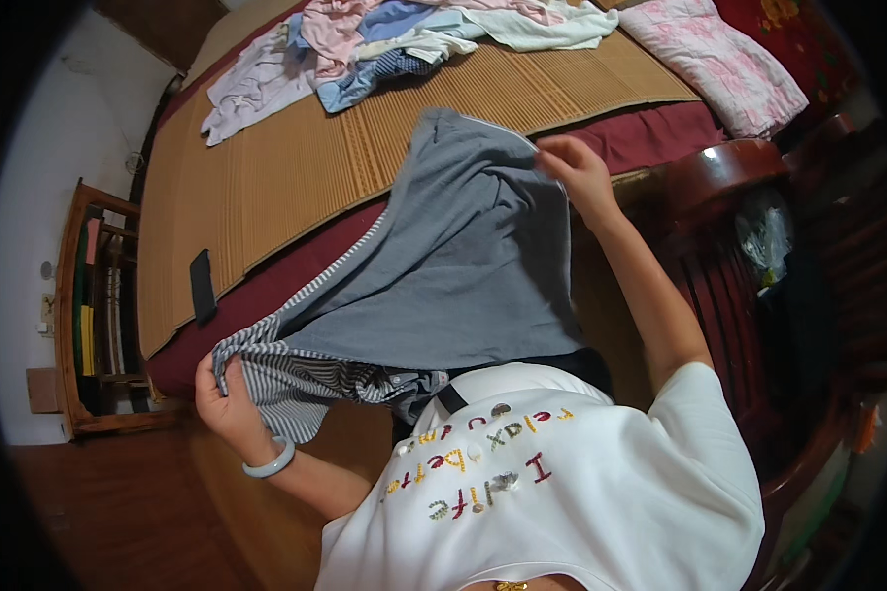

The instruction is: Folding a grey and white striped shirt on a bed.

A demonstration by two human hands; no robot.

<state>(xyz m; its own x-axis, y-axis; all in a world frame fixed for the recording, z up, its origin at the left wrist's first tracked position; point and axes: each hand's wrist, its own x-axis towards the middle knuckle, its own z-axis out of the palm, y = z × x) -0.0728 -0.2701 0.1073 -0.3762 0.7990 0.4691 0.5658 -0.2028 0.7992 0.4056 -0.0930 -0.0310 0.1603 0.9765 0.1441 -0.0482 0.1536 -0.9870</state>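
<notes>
A grey cloth garment [443, 258] with a grey-and-white striped side [296, 391] is spread in front of my body, its upper end lying over the edge of the bed. My left hand [229, 406] grips a bunched striped corner at the lower left; a pale bangle circles that wrist. At the upper right, my right hand [573, 173] pinches the garment's light-edged border, its fingertips slightly blurred. Buttons show on the striped part near my waist.
Bamboo-like slatted matting [281, 199] covers the bed over a dark red sheet [628, 140]. Crumpled clothes [399, 37] and a pink-and-white folded cloth [717, 59] lie farther back. A dark strip [202, 287] rests at the mat's edge. A wooden chair [732, 177] stands right.
</notes>
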